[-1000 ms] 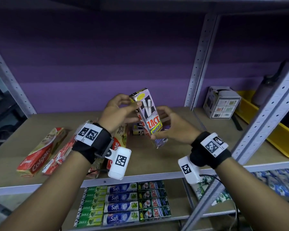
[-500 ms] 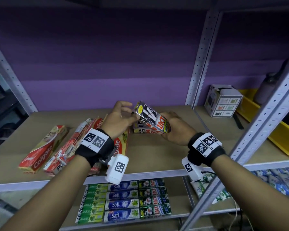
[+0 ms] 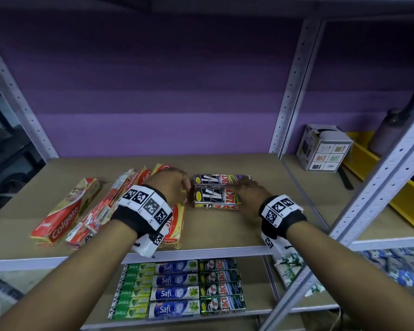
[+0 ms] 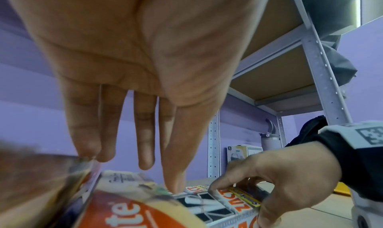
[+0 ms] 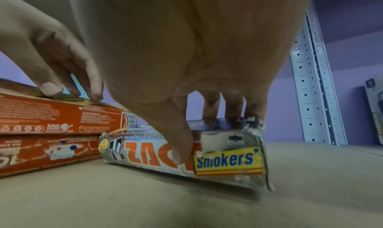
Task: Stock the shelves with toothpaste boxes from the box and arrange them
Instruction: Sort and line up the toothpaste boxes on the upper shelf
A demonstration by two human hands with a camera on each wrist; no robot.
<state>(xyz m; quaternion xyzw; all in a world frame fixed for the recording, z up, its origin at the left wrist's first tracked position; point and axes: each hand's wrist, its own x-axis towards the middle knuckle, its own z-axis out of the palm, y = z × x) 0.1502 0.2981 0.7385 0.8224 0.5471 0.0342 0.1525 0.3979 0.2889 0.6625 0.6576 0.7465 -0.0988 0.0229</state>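
A silver Zact Smokers toothpaste box (image 3: 214,199) (image 5: 207,158) lies flat on the wooden shelf (image 3: 225,230), directly in front of a second Zact box (image 3: 221,179). My right hand (image 3: 239,194) (image 5: 207,133) pinches its right end, thumb on the front face and fingers over the top. My left hand (image 3: 184,189) (image 4: 145,166) is to the left with fingers straight, its fingertips (image 5: 49,87) resting on a stacked red Colgate box (image 3: 175,218) (image 5: 62,117). More Colgate boxes (image 3: 65,211) lie at the shelf's left.
The shelf below holds tidy rows of Darlie, Safi and Zact boxes (image 3: 175,290). A grey upright (image 3: 289,91) divides off the right bay, which holds a white carton (image 3: 323,149), a yellow bin (image 3: 406,199) and a bottle (image 3: 392,130). A front post (image 3: 368,199) slants near my right arm.
Both hands held the Zact box tilted in the air; it now lies flat on the shelf before the other Zact box. My left hand has let go and moved onto the Colgate box.
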